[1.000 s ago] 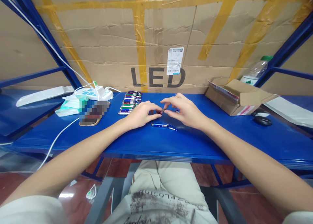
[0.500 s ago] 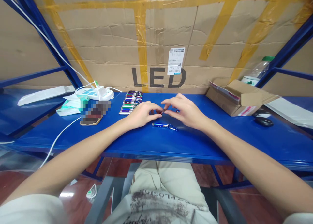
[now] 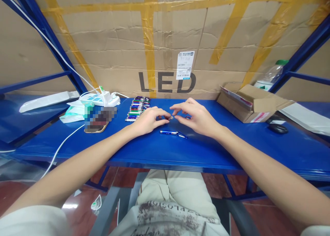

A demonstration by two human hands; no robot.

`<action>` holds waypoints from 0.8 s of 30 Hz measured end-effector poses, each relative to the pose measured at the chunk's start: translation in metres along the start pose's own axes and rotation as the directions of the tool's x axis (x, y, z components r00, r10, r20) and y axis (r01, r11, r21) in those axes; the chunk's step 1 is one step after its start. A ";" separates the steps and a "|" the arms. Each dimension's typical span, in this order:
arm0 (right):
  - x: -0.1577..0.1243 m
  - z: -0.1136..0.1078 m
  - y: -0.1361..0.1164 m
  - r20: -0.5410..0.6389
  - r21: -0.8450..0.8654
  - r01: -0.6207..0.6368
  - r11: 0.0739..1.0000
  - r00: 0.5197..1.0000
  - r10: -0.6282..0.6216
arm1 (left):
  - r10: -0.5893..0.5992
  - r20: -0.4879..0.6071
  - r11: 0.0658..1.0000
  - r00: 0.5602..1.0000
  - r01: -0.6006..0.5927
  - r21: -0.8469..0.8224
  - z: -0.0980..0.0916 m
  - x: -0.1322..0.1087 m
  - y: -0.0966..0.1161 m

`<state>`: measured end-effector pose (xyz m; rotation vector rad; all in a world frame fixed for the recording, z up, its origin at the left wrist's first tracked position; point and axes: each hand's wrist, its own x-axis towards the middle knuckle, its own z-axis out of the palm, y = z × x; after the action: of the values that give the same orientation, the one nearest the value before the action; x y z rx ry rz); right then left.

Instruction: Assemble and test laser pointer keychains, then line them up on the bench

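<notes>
My left hand pinches a small reddish, shiny metallic piece between thumb and fingers; most of it is hidden, so its kind is unclear. Just right of that piece is my right hand, its thumb and index finger apart with nothing seen between them. Something small with a dark loop shows partly behind the right hand. On the table below both hands lies a blue metal penlight with a blue clip at its right end. Several similar penlights in mixed colours form a column beside my left hand.
A phone, partly blurred, a green and white packet and a white power strip are on the left. An opened cardboard box and a black mouse are on the right. A large carton stands behind the blue table.
My right thumb and index finger have come away from the small piece, which stays in my left fingers. The blue penlight lies where it was.
</notes>
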<state>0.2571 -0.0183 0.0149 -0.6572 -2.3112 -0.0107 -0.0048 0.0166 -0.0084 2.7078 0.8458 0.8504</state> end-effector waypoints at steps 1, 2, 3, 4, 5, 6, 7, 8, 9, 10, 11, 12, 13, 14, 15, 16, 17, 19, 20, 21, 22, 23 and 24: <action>0.000 0.000 -0.001 0.002 0.008 -0.002 1.000 1.000 0.002 | -0.003 -0.005 1.000 1.000 0.003 -0.003 0.000 0.000 -0.001; 0.000 0.001 -0.001 0.009 0.014 -0.004 1.000 1.000 0.004 | -0.008 -0.009 1.000 1.000 0.008 -0.005 0.001 -0.001 -0.001; 0.000 0.001 -0.001 0.019 0.018 -0.005 1.000 1.000 0.005 | -0.015 -0.013 1.000 1.000 0.015 -0.006 0.001 -0.001 -0.001; 0.000 0.002 -0.001 0.032 0.022 -0.006 1.000 0.999 0.005 | -0.022 -0.019 1.000 1.000 0.022 -0.007 0.002 -0.001 -0.002; 0.000 0.002 -0.001 0.045 0.026 -0.008 1.000 0.999 0.007 | -0.028 -0.024 1.000 0.999 0.028 -0.008 0.002 -0.001 -0.002; 0.000 0.002 -0.002 0.060 0.028 -0.012 1.000 0.998 0.010 | -0.032 -0.027 0.999 0.999 0.032 -0.011 0.002 -0.001 -0.001; 0.000 0.002 -0.002 0.072 0.029 -0.016 0.999 0.997 0.014 | -0.036 -0.030 0.999 0.999 0.035 -0.017 0.002 -0.001 -0.001; 0.000 0.002 -0.003 0.082 0.031 -0.022 0.999 0.996 0.019 | -0.038 -0.031 0.999 0.999 0.038 -0.026 0.002 -0.001 -0.001; 0.000 0.002 -0.004 0.090 0.032 -0.027 0.999 0.996 0.024 | -0.040 -0.030 0.999 0.999 0.039 -0.037 0.002 -0.001 0.000; 0.000 0.001 -0.005 0.095 0.033 -0.031 0.999 0.995 0.028 | -0.040 -0.028 0.998 0.999 0.039 -0.048 0.002 -0.001 0.000; 0.001 0.001 -0.006 0.096 0.035 -0.032 0.999 0.995 0.029 | -0.040 -0.028 0.998 0.999 0.039 -0.059 0.002 0.000 0.000; 0.001 0.000 -0.006 0.090 0.039 -0.033 0.999 0.995 0.029 | -0.041 -0.029 0.997 0.999 0.039 -0.069 0.002 0.000 0.001; 0.001 0.000 -0.006 0.077 0.042 -0.036 0.998 0.996 0.032 | -0.042 -0.030 0.996 0.999 0.039 -0.079 0.002 0.000 0.001; 0.001 -0.001 -0.004 0.055 0.039 -0.044 0.998 0.998 0.042 | -0.043 -0.032 0.995 0.999 0.040 -0.088 0.002 0.000 0.001; 0.001 -0.001 -0.002 0.025 0.028 -0.058 0.998 0.998 0.057 | -0.045 -0.034 0.994 0.998 0.041 -0.097 0.001 0.001 0.002; 0.001 -0.002 0.003 -0.005 0.006 -0.078 0.997 0.997 0.078 | -0.046 -0.035 0.993 0.998 0.042 -0.107 0.001 0.001 0.002; 0.000 -0.002 0.008 -0.033 -0.030 -0.103 0.994 0.994 0.102 | -0.045 -0.035 0.992 0.998 0.041 -0.117 0.000 0.001 0.002; -0.004 -0.004 0.021 -0.017 -0.119 -0.155 0.981 0.988 0.154 | -0.038 -0.036 0.992 0.999 0.033 -0.124 -0.001 0.001 0.002; -0.006 -0.004 0.028 0.021 -0.166 -0.167 0.972 0.985 0.172 | -0.032 -0.035 0.992 0.999 0.028 -0.121 -0.001 0.001 0.003; -0.008 -0.005 0.035 0.080 -0.211 -0.164 0.964 0.980 0.184 | -0.026 -0.032 0.993 0.999 0.023 -0.113 -0.001 0.001 0.003; -0.010 -0.006 0.040 0.138 -0.247 -0.153 0.957 0.972 0.192 | -0.021 -0.028 0.995 0.999 0.018 -0.103 -0.002 0.001 0.003; -0.012 -0.006 0.045 0.184 -0.272 -0.146 0.951 0.962 0.200 | -0.019 -0.024 0.995 1.000 0.017 -0.093 -0.002 0.001 0.003; -0.014 -0.007 0.048 0.220 -0.286 -0.137 0.949 0.954 0.204 | -0.020 -0.020 0.996 1.000 0.018 -0.086 -0.002 0.001 0.003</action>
<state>0.2921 0.0163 0.0026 -1.0495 -2.5065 -0.1719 -0.0038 0.0148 -0.0059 2.6166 0.8187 0.8917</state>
